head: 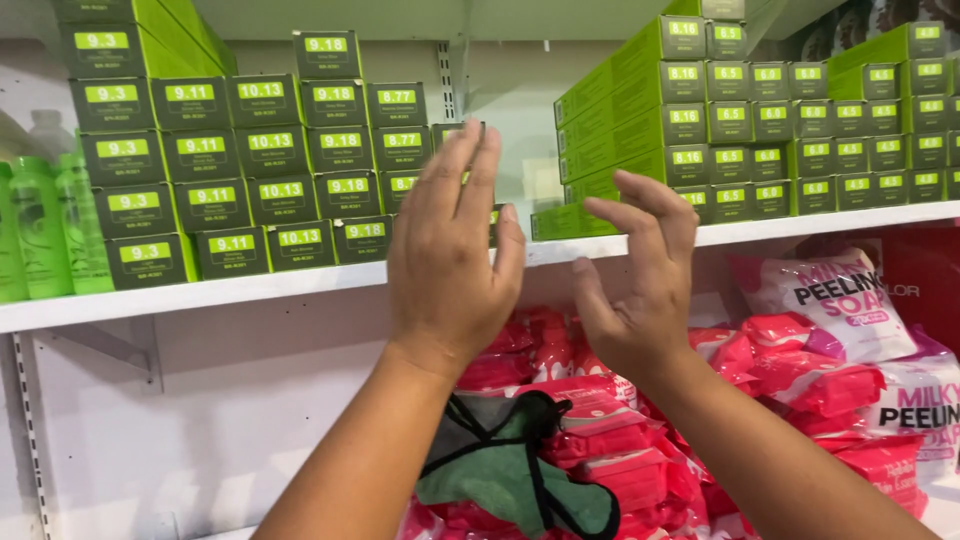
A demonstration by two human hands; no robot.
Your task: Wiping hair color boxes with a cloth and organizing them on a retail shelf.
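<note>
Lower centre of the frame: a grey-green cloth (500, 465) lies on pink soap packets (610, 430). Above it, the left hand (450, 270) and right hand (640, 290) are raised – both open, fingers spread, gripping nothing (palms facing each other). Behind them, the white shelf (250, 290) carries stacked green boxes (280, 190) at upper left and upper right.

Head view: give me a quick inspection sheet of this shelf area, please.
Surface: white shelf board, fully stocked.
Job's things: stacked small green cardboard boxes, left of the hands; more green boxes, right.
Clutter: grey-green cloth with black strap on pink plastic packets below.
Grippers: left hand and right hand raised, open, empty.
Cables: nothing seen.
Surroundings: green plastic bottles far left.
</note>
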